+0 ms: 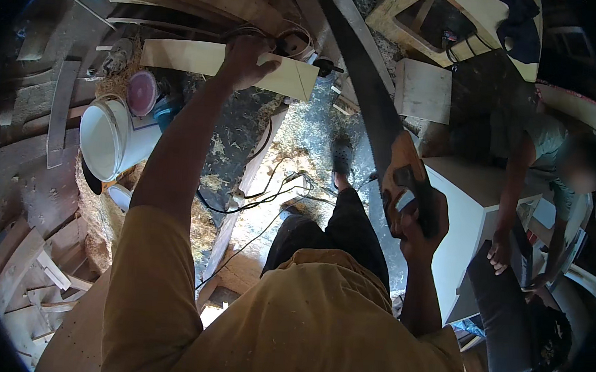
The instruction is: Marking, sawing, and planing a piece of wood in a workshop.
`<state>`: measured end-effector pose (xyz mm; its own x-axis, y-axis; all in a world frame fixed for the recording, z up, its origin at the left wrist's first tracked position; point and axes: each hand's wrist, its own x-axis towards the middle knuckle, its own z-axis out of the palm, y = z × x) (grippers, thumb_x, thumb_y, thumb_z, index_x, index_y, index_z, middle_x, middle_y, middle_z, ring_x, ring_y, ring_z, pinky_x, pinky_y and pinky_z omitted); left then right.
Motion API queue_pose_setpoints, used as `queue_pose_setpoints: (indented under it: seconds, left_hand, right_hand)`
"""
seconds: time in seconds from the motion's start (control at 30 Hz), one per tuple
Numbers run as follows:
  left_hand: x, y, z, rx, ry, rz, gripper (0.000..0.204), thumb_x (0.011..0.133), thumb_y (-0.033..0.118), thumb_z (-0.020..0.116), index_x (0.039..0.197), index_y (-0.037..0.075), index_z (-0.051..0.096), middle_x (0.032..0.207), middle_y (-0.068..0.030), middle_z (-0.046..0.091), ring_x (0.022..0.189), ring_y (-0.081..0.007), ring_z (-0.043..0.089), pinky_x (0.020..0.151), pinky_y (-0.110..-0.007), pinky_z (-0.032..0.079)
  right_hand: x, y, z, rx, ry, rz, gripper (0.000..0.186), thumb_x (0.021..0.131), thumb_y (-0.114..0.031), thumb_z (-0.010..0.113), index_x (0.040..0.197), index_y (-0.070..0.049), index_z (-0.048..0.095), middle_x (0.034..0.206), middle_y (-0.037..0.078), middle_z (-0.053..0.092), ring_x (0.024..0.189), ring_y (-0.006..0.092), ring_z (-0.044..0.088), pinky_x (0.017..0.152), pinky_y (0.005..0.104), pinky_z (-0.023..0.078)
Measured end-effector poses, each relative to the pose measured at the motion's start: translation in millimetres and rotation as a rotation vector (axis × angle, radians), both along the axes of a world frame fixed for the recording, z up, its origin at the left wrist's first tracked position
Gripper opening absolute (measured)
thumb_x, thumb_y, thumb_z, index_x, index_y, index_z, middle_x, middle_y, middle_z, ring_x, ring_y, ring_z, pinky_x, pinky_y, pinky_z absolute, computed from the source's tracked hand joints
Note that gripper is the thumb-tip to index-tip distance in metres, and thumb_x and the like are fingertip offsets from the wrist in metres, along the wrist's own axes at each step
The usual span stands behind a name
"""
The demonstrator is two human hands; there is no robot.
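My left hand [246, 63] lies over a pale wooden board [183, 55] in front of me, its fingers curled over the far edge and the thumb sticking out to the right. A thin dark line crosses the board near its right end. My right hand [425, 226] is closed around the wooden handle of a handsaw [364, 80]. The saw's long dark blade points away from me and up to the left. Its blade passes just right of the board's end, and no contact between them can be made out.
A white bucket [101, 138] lies tilted at the left beside a purple lid [142, 93] and wood shavings. Black cords [262, 201] cross the floor near my feet. At the right, another person's hands touch a dark flat panel [499, 317] beside a white cabinet [453, 197].
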<state>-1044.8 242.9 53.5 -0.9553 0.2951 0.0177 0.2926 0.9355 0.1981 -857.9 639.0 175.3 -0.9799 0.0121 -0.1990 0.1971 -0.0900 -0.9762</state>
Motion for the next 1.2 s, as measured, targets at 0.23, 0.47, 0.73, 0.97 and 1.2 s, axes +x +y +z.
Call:
queue_pose_setpoints:
  seconds: [0.23,0.47,0.73,0.97,1.2]
  left_hand:
    - [4.5,-8.7,-1.4,-0.060,0.082,0.042,0.030,0.079,0.033,0.062,0.095,0.008,0.058,0.102,-0.0140,0.055,0.100,-0.0345,0.048,0.085,-0.046,0.037]
    - [1.7,11.5,-11.4,-0.002,0.113,0.041,0.029,0.082,0.036,0.050,0.086,0.009,0.060,0.089,-0.0111,0.058,0.091,-0.0321,0.052,0.079,-0.047,0.037]
    - [2.1,19.3,-3.1,0.042,0.146,0.039,0.032,0.081,0.039,0.048,0.073,0.010,0.060,0.079,-0.0080,0.059,0.085,-0.0307,0.054,0.073,-0.047,0.038]
    - [1.3,18.3,-4.3,-0.032,0.128,0.051,0.031,0.077,0.040,0.055,0.068,0.011,0.058,0.074,-0.0065,0.058,0.082,-0.0298,0.053,0.069,-0.045,0.038]
    - [1.1,17.7,-6.0,0.045,0.202,0.032,0.030,0.075,0.037,0.059,0.060,0.012,0.053,0.067,-0.0057,0.054,0.075,-0.0292,0.052,0.064,-0.044,0.036]
  right_hand:
    - [4.0,-19.3,14.4,-0.117,-0.161,0.063,0.067,0.077,-0.017,0.069,0.130,0.008,0.038,0.075,0.006,0.059,0.056,0.0083,0.053,0.050,0.0209,0.042]
    - [5.1,-35.8,7.1,-0.149,-0.215,0.095,0.060,0.076,-0.011,0.065,0.129,0.006,0.043,0.081,0.004,0.059,0.062,0.0065,0.052,0.059,0.0207,0.045]
    - [5.3,-39.5,5.2,-0.124,-0.278,0.100,0.062,0.075,-0.012,0.066,0.130,0.006,0.042,0.090,0.005,0.061,0.068,0.0065,0.054,0.069,0.0232,0.048]
    - [8.3,-40.1,9.2,-0.104,-0.233,0.129,0.064,0.076,-0.014,0.067,0.130,0.006,0.042,0.087,0.004,0.060,0.069,0.0062,0.053,0.067,0.0225,0.046]
    - [10.5,-37.1,9.2,-0.058,-0.221,0.197,0.066,0.075,-0.016,0.068,0.131,0.007,0.040,0.082,0.004,0.060,0.064,0.0064,0.052,0.063,0.0220,0.044]
